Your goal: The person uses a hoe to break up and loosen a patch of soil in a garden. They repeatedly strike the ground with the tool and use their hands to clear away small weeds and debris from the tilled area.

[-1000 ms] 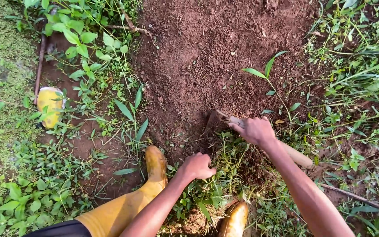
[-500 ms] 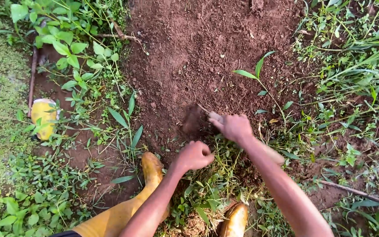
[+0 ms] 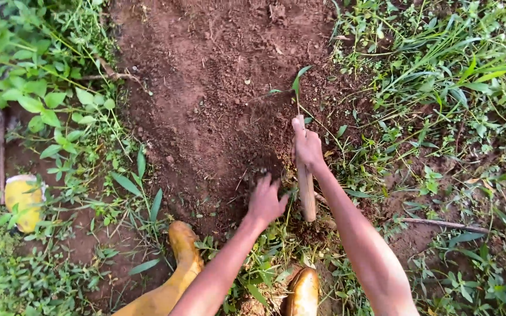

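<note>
My right hand [image 3: 307, 146] grips the wooden handle [image 3: 307, 196] of a small digging tool, held nearly upright with its head hidden behind the hand and in the red-brown soil [image 3: 206, 88]. My left hand [image 3: 266, 199] rests with fingers spread on the loose earth at the edge of the weeds, just left of the handle. A slim green seedling [image 3: 296, 82] stands in the soil right above my right hand. Two muddy yellow rubber boots [image 3: 184, 246] [image 3: 303, 292] stand below the hands.
A yellow object [image 3: 21, 199] lies among leafy weeds at the left. Grass and weeds [image 3: 458, 88] crowd the right side, with a thin stick [image 3: 440, 223] lying across them. A woody stem [image 3: 109, 76] runs along the soil's left edge.
My right hand swung the tool from a slanted chop into the soil up to a near-vertical hold. My left hand opened from a fist and moved forward onto the earth. The view shifted left.
</note>
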